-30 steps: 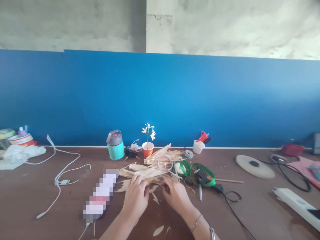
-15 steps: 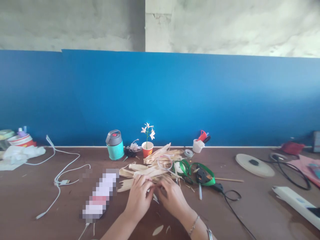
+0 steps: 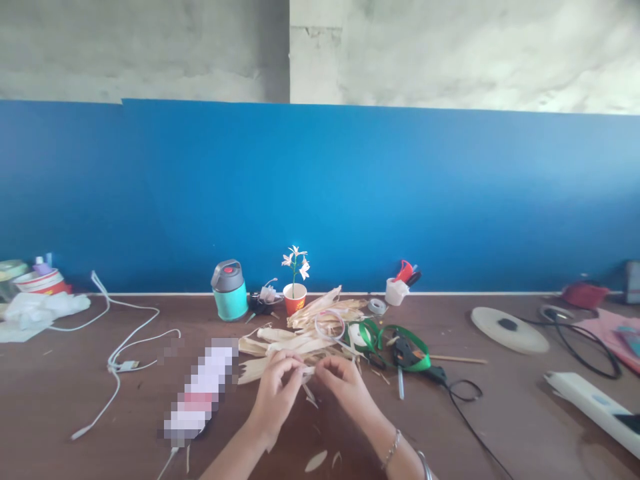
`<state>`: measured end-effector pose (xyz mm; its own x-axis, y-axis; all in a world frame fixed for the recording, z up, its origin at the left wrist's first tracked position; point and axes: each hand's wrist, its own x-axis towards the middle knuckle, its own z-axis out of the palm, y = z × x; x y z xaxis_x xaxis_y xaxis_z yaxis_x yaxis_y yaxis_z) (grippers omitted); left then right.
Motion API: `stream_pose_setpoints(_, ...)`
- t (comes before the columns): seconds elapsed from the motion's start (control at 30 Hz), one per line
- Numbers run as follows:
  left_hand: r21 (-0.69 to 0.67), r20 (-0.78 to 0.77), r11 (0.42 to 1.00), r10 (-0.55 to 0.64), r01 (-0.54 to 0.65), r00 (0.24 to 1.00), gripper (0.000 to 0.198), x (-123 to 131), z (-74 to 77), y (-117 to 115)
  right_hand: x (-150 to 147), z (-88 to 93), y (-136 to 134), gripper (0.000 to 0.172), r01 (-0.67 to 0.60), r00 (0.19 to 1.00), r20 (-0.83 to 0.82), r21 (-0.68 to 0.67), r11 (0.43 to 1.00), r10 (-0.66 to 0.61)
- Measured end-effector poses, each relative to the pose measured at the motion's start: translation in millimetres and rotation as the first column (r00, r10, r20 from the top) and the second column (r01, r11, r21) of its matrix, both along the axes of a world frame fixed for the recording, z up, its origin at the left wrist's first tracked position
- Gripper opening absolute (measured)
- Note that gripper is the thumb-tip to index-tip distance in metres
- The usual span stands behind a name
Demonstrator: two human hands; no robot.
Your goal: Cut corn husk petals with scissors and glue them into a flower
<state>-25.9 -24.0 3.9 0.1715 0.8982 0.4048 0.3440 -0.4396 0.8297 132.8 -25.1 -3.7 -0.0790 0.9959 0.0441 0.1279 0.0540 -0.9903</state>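
Apparently engaged in fingertip shaping of a small pale piece [image 3: 309,371], grasped between left hand [image 3: 277,392] and right hand [image 3: 345,385], just nearside of husk pile [image 3: 297,343] at 12 o'clock. Next, steady both pinches. Avoid green ribbon [image 3: 423,364] at 3 o'clock, blue partition [image 3: 320,200] at far 12. Use bare tabletop [image 3: 295,440] toward 6.

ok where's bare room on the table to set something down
Bare table lies left of the white device, in front of the pale lid, and between that lid and the white cup. It's crowded beyond the left hand and right hand: husks, green ribbon.
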Motion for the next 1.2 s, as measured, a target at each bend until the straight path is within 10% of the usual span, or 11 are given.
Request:
stream_pose_setpoints(0.2, 0.014, 0.098, 1.000, 0.014, -0.016, 0.995, 0.020, -4.6, -0.7, -1.1, 1.3, 1.9, -1.2, 0.035, -0.007, 0.972, -0.233, -0.143, 0.990, -0.027)
stream_pose_setpoints(0.47, 0.283, -0.154, 0.959, 0.056, -0.010, 0.986, 0.015, -3.4, -5.7, -0.9, -0.4, 3.8, -3.2, 0.033, -0.075, 0.956, -0.294, -0.168, 0.983, 0.023)
stream_pose_setpoints(0.7, 0.146, -0.075, 0.988, 0.071, -0.060, 0.995, 0.013, -2.4, -4.8, 0.6, 1.9, 6.6, -4.5, 0.016, 0.031, 0.997, 0.061, 0.158, 0.987, -0.041)
stream_pose_setpoints(1.2, 0.247, -0.248, 0.969, 0.079, -0.016, 0.966, 0.011, 0.0, -3.4, -1.9, 2.3, 1.2, -3.9, 0.011, -0.049, 0.931, 0.357, 0.325, 0.944, -0.074)
